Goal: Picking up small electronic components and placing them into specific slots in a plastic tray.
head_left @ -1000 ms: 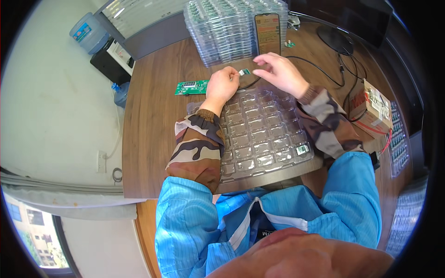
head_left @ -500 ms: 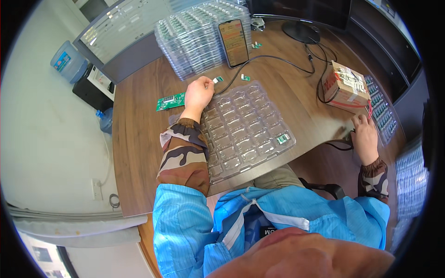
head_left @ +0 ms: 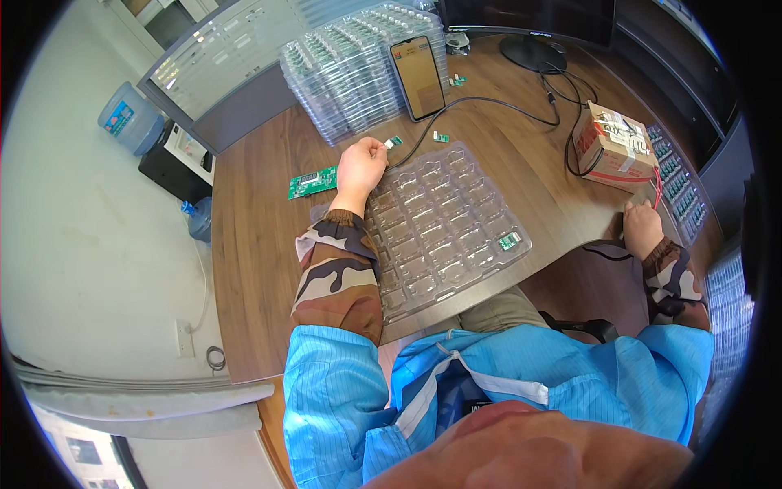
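Observation:
My left hand (head_left: pixel 362 167) is closed in a pinch at the far edge of the clear plastic tray, on a small green circuit board (head_left: pixel 394 142) with a white connector. The tray (head_left: pixel 444 220) has many pockets; one similar small board (head_left: pixel 509 241) sits in its near right corner. Beside my left wrist lies a larger green board with a display (head_left: pixel 313 182). My right hand (head_left: pixel 643 230) is curled closed at the table's right front edge, just below red wires (head_left: pixel 657 186) from a cardboard box (head_left: pixel 612 147). What its fingers hold, if anything, is hidden.
A tall stack of filled clear trays (head_left: pixel 350 81) stands at the back, with a phone (head_left: pixel 419 77) leaning on it. A black cable (head_left: pixel 497 104) crosses the table toward the monitor stand (head_left: pixel 531 55). Another loose small board (head_left: pixel 441 137) lies beyond the tray. A filled tray (head_left: pixel 680 187) lies right.
The view has shifted slightly. My left hand still pinches the small board. My right hand's fingers have drawn closer together near the red wires. The phone's screen shows a different picture.

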A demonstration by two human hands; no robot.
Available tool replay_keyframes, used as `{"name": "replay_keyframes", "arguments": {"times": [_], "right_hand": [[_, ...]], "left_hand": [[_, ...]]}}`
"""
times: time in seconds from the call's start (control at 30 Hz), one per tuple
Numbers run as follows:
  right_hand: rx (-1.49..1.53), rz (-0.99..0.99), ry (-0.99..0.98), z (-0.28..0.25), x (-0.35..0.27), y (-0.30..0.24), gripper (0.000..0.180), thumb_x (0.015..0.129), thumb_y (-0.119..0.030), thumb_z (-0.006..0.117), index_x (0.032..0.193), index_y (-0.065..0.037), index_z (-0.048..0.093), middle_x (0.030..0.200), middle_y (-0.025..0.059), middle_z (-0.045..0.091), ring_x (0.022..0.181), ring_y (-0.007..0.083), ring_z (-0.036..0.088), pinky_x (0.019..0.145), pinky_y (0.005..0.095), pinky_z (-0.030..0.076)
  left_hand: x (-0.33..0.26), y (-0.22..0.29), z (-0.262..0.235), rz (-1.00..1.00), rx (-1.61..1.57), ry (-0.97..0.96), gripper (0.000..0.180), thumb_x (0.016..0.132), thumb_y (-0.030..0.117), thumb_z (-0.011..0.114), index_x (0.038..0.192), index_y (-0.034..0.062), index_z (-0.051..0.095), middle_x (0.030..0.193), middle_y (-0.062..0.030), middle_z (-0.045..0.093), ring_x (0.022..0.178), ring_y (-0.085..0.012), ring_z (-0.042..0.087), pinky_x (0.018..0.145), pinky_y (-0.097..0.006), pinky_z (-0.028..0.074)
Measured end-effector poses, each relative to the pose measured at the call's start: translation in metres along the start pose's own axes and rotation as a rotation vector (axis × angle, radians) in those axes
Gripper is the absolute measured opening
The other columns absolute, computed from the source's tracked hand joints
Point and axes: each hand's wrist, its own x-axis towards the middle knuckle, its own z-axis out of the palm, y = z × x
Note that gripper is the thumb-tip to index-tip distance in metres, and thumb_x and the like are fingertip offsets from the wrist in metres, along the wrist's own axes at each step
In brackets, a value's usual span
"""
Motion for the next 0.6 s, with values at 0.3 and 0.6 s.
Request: {"name": "replay_keyframes", "arguments": {"times": [0.3, 0.6], "right_hand": [[0.179, -0.02, 0.094, 0.004, 0.0, 0.002, 0.016, 0.074, -0.009, 0.048, 0.085, 0.002, 0.049, 0.076, 0.0125, 0.058, 0.082, 0.0266, 0.053, 0.07, 0.0304, 0.045], [0.091, -0.022, 0.132, 0.02, -0.003, 0.013, 0.02, 0.069, -0.008, 0.052, 0.087, 0.0, 0.05, 0.078, 0.0101, 0.056, 0.084, 0.0225, 0.053, 0.076, 0.0293, 0.039]], "left_hand": [[0.001, -0.001, -0.002, -0.008, -0.004, -0.002, 0.018, 0.077, 0.024, 0.053, 0.081, 0.0075, 0.061, 0.069, -0.0068, 0.063, 0.068, -0.0232, 0.061, 0.063, -0.034, 0.046], [0.002, -0.003, 0.001, 0.004, -0.014, -0.002, 0.019, 0.077, 0.024, 0.053, 0.08, 0.0074, 0.061, 0.068, -0.0065, 0.063, 0.068, -0.0227, 0.061, 0.063, -0.033, 0.046]]}}
